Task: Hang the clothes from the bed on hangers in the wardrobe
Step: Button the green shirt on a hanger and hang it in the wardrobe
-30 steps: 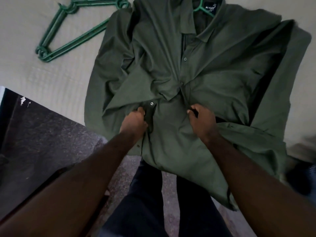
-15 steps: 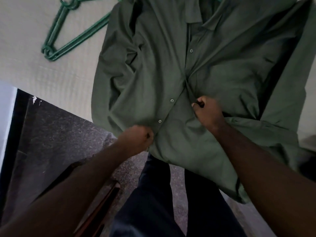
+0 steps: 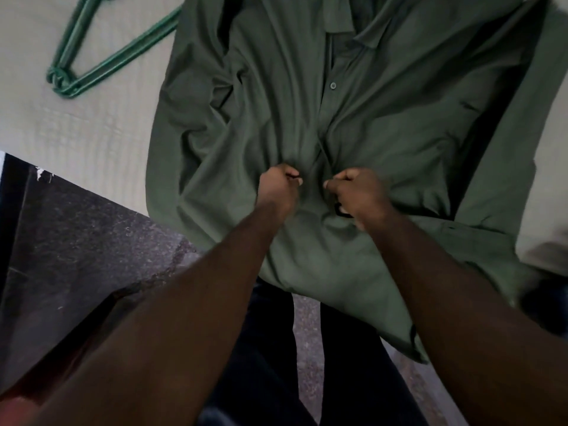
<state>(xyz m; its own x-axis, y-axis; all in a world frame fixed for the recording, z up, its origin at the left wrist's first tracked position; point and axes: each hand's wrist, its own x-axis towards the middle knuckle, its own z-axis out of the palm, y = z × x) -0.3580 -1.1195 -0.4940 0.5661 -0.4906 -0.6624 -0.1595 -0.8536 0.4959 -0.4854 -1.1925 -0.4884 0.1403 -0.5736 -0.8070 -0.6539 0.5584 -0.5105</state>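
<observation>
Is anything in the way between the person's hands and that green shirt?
Nothing visible does. The left hand and the right hand both pinch the shirt at its front, fingers curled straight into the cloth.

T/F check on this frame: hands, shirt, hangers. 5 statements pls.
1. Both the left hand and the right hand grip the front of the green shirt. True.
2. The green hangers lie on top of the shirt. False: they lie on the bed, to the shirt's left.
3. The shirt's lower edge hangs over the bed's edge. True.
4. The right hand lies flat and open on the bed. False: its fingers are curled into the shirt's fabric.
5. The shirt already hangs in the wardrobe. False: it lies spread on the bed, and no wardrobe is in view.
</observation>
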